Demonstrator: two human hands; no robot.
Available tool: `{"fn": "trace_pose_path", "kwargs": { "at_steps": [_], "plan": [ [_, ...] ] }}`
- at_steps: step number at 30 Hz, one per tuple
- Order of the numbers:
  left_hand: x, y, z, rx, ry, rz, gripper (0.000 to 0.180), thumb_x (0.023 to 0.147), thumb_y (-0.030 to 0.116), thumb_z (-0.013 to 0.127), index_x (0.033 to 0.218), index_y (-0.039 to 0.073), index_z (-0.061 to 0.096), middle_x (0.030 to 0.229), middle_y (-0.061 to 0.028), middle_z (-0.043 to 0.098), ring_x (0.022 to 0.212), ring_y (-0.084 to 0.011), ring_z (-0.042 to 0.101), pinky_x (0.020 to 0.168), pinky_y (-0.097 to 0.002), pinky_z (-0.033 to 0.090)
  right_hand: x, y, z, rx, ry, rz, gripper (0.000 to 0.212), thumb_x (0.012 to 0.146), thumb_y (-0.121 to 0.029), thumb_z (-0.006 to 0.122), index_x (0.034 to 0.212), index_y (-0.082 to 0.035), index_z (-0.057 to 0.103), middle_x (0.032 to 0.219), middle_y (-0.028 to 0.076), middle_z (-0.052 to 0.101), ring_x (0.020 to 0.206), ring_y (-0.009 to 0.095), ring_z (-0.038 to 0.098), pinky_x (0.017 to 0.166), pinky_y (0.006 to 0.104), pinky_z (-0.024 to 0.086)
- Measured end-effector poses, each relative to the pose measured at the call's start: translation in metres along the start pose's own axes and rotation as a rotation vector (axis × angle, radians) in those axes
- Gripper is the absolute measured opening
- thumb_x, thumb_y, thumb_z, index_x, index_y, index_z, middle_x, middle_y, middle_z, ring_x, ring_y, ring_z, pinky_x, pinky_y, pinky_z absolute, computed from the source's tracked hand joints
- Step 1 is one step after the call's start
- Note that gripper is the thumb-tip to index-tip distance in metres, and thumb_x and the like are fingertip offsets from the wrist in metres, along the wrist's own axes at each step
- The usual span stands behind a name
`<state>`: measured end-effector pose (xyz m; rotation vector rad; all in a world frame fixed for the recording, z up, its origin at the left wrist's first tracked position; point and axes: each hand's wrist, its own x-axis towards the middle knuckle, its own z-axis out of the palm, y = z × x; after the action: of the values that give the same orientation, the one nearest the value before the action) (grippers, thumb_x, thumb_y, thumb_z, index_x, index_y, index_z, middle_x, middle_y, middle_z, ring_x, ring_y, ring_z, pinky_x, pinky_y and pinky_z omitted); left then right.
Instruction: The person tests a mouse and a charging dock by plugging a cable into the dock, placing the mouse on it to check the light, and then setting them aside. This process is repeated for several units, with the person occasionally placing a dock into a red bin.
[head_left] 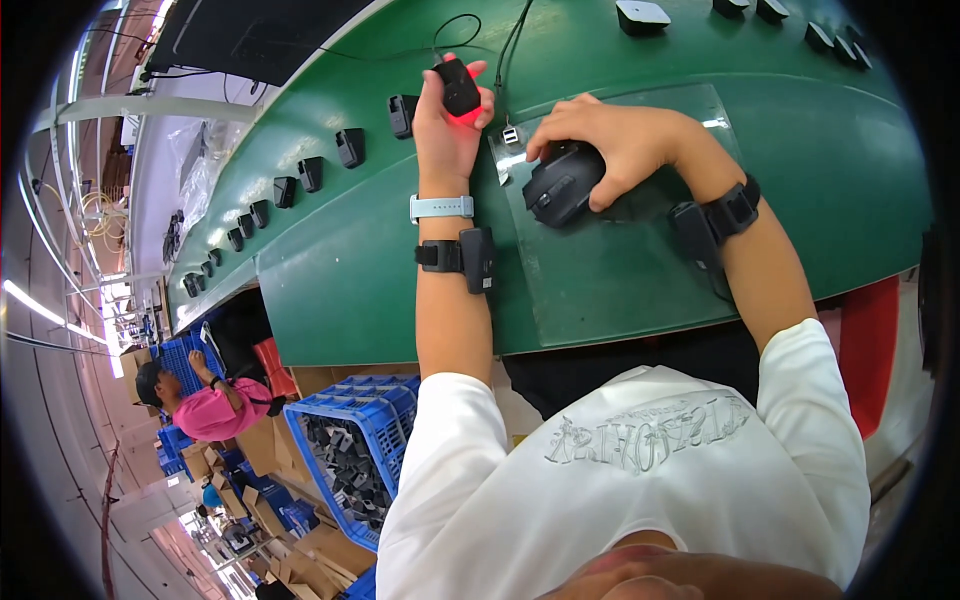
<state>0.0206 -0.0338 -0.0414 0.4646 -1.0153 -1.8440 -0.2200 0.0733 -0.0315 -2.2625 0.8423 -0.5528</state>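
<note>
My left hand (447, 140) is wrapped round a small black device (458, 88) that glows red against the palm and fingers. A thin black cable (457, 17) loops just beyond its far end. To the right, my right hand (622, 140) lies curved over a black computer mouse (563, 186), thumb on its near side and fingers over its far side. The mouse rests on a clear sheet (640, 290) on the green table. Between my hands, a small metal-ended connector (510, 135) hangs on dark cords at the sheet's edge.
Several black block-shaped pieces (350, 147) stand in a row along the green table (340, 290) to the left. More dark pieces (642, 17) sit at the far right. Below the table edge, a blue crate (395, 425) holds many black parts. A person in pink (215, 410) works further left.
</note>
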Motion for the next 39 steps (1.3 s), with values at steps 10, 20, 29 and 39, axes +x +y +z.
{"fn": "trace_pose_path", "kwargs": {
  "at_steps": [10, 20, 29, 39],
  "plan": [
    [-0.003, -0.014, 0.032, -0.116, -0.107, -0.006, 0.046, 0.102, 0.009, 0.051, 0.146, -0.001, 0.044, 0.134, -0.0219, 0.058, 0.117, -0.0409, 0.065, 0.102, -0.0527, 0.055, -0.007, 0.042, -0.013, 1.191, 0.639, 0.109, 0.062, 0.087, -0.023, 0.078, 0.143, -0.006, 0.058, 0.13, 0.009, 0.067, 0.117, 0.018, 0.065, 0.109, 0.033, 0.048],
    [-0.007, -0.022, 0.028, 0.354, -0.061, 0.153, 0.057, 0.09, 0.003, 0.078, 0.142, -0.004, 0.055, 0.105, -0.0068, 0.071, 0.095, -0.0144, 0.069, 0.089, -0.0296, 0.056, 0.016, 0.019, -0.014, 0.954, 0.742, 0.011, 0.05, 0.097, 0.0, 0.07, 0.143, 0.002, 0.05, 0.129, 0.008, 0.066, 0.115, 0.015, 0.064, 0.097, 0.0302, 0.054],
    [-0.005, -0.022, 0.04, 0.526, -0.034, 0.103, 0.067, 0.08, -0.006, 0.083, 0.141, -0.003, 0.056, 0.102, -0.0071, 0.073, 0.086, -0.0155, 0.071, 0.077, -0.0278, 0.059, 0.011, 0.014, -0.006, 0.582, 0.897, 0.045, 0.059, 0.092, -0.01, 0.075, 0.145, -0.002, 0.051, 0.132, 0.011, 0.065, 0.119, 0.018, 0.063, 0.105, 0.0343, 0.051],
    [-0.002, -0.022, 0.031, 0.603, -0.107, 0.025, 0.044, 0.08, -0.019, 0.065, 0.119, -0.004, 0.052, 0.089, -0.0138, 0.071, 0.064, -0.021, 0.069, 0.058, -0.0335, 0.058, 0.008, 0.009, 0.0, -0.07, 0.931, 0.023, 0.072, 0.074, -0.019, 0.088, 0.14, -0.009, 0.061, 0.124, 0.01, 0.067, 0.109, 0.026, 0.064, 0.1, 0.038, 0.051]
  ]
}}
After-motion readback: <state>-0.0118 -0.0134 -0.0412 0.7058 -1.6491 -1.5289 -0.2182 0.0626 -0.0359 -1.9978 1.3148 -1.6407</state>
